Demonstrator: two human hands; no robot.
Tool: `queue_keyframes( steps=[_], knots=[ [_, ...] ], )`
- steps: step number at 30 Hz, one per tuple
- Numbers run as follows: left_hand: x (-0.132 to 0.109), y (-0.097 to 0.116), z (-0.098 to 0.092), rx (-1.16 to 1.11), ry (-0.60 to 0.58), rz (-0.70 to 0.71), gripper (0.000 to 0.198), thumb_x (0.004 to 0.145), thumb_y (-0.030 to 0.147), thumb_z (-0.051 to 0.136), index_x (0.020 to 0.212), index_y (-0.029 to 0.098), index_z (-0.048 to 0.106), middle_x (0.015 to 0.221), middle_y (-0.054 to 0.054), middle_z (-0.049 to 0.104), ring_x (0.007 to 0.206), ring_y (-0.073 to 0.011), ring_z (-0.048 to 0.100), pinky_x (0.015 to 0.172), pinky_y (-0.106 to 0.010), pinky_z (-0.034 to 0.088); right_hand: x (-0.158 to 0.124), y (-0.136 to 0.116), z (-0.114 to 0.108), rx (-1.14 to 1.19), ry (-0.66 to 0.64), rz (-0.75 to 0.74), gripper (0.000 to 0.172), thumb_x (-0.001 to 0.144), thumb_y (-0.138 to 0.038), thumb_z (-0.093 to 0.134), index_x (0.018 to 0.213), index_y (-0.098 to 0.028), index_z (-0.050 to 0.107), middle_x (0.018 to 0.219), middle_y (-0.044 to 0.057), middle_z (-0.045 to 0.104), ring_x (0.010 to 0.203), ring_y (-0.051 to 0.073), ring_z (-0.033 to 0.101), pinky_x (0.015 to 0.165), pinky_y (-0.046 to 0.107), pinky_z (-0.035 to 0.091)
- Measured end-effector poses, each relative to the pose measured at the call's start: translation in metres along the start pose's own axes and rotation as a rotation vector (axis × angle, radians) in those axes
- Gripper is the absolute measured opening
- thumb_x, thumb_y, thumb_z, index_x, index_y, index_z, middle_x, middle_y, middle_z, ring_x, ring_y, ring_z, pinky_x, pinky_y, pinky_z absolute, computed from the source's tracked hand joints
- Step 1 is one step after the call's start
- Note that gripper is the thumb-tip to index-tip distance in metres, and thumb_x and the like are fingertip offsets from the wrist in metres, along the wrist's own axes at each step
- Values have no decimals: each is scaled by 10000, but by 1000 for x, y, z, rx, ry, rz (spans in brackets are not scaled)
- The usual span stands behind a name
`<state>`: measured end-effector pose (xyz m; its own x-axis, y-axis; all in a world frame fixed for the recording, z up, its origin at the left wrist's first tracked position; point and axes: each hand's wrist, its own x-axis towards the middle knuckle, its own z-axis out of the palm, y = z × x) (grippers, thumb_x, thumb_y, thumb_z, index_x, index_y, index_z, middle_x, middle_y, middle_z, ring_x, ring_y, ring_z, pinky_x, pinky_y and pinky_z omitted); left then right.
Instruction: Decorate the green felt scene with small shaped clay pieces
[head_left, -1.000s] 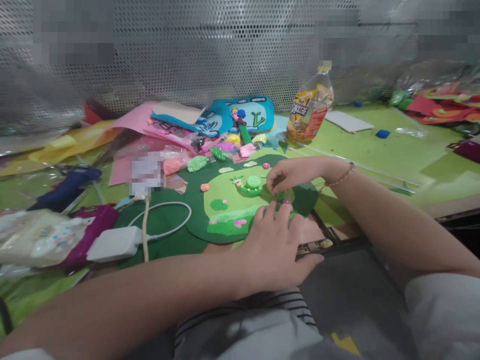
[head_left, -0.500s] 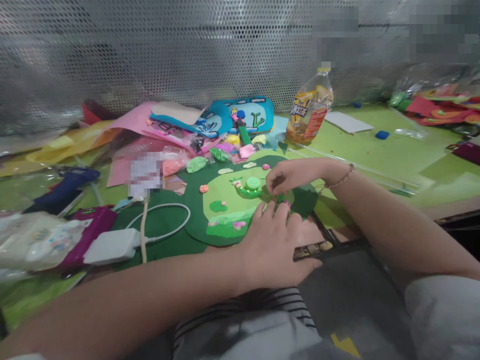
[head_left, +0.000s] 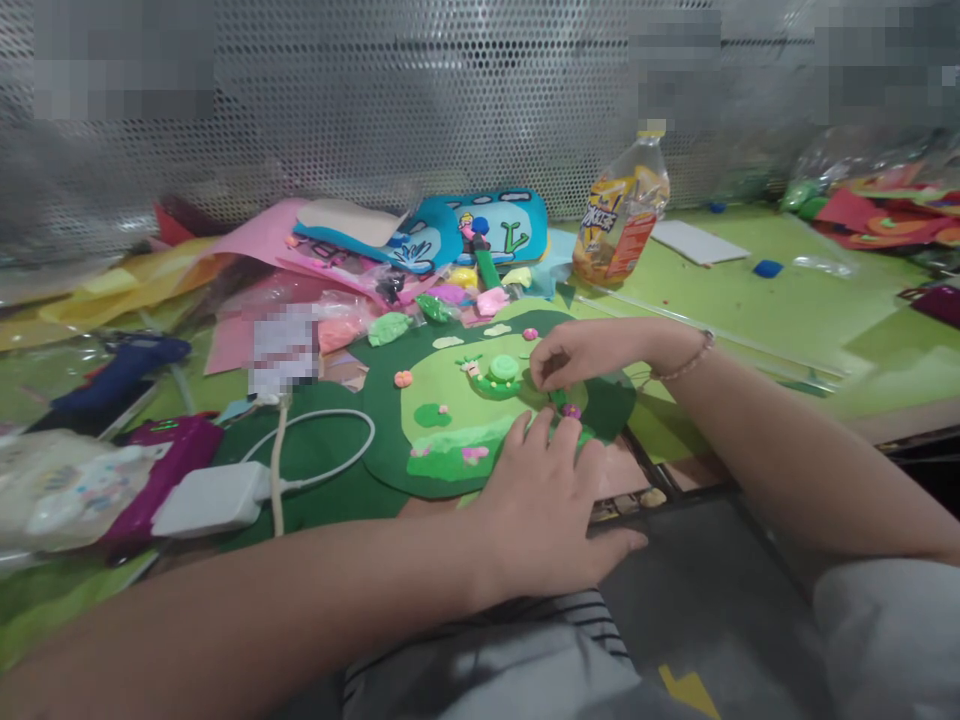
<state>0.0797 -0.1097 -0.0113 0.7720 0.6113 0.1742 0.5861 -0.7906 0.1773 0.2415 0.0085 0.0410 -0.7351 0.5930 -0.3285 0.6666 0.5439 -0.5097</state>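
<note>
A green layered foam-paper picture [head_left: 390, 440] lies on the table before me. On it a green clay snail [head_left: 501, 374] has a pale green spiral shell, and small pink clay flowers [head_left: 474, 455] dot the grass. My left hand [head_left: 540, 500] rests across the picture's lower right edge, fingers spread and stretched out. Just right of the snail, my right hand [head_left: 566, 355] is closed in a pinch, its fingertips down close to the picture. Whatever those fingers hold is hidden. A purple clay flower [head_left: 571, 411] sits between the two hands.
Bags of coloured clay [head_left: 390, 328] lie behind the picture, near blue decorated cutouts [head_left: 517, 225]. A clear bottle [head_left: 622, 215] stands at the back. To the left are a purple power bank [head_left: 169, 470], a white charger [head_left: 214, 498] and cables. A white board [head_left: 699, 242] lies at right.
My view has shifted slightly. Both hands keep nearly the same places on the picture, the right one still pinched beside the snail.
</note>
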Motion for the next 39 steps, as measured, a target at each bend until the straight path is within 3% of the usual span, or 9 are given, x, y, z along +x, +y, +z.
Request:
queue_keyframes(
  steps=[11,17,31,39],
  knots=[
    [4,-2,-3,-74,14,-32,524,749,620,462,952,137,494,1138,-140,443,1117,-319,408,953,-501,351,2,3,3,-7,29,-15,157,746,-244,518,779,-159,645,789,33,664,660,121,535,616,241,370],
    [4,-2,-6,-112,-22,-40,565,727,648,463,970,137,480,1173,-154,427,1133,-340,395,916,-525,369,1,-1,3,-34,39,-19,171,743,-235,496,770,-156,646,779,28,660,636,109,518,621,246,366],
    [4,-2,-5,-129,-62,-51,610,724,692,422,996,150,487,1241,-163,410,1192,-353,355,948,-541,321,2,1,2,-99,63,-5,137,736,-223,517,769,-165,637,772,23,652,615,103,507,592,237,356],
    [5,-3,-6,-177,-66,-79,590,682,716,461,907,171,487,1191,-136,446,1191,-334,358,987,-574,254,1,0,2,-121,70,13,126,717,-184,510,761,-169,628,778,19,644,611,101,500,590,239,360]
  ],
)
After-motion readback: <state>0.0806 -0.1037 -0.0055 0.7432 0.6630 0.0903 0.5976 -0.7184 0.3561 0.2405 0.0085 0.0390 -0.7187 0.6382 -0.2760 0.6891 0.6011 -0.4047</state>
